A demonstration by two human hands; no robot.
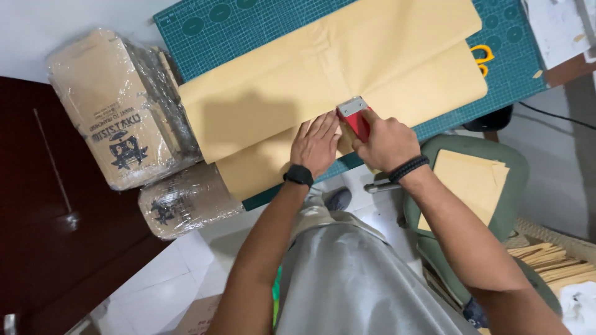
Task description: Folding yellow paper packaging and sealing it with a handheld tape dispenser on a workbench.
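A large folded sheet of tan paper (pixel 323 87) lies across a teal cutting mat (pixel 205 31). My left hand (pixel 315 144) presses flat on the paper near its front fold, fingers together. Right beside it, my right hand (pixel 386 141) grips a red cutter with a grey metal head (pixel 354 115), the head resting on the paper's fold line. A black watch is on my left wrist and a black braided band on my right.
Two plastic-wrapped bundles of flat cardboard (pixel 121 108) (pixel 186 201) stand left of the mat. Yellow-handled scissors (pixel 481 57) lie at the mat's right. A green chair (pixel 509 180) holds cut tan sheets (pixel 469 186). More tan strips (pixel 552 260) lie at lower right.
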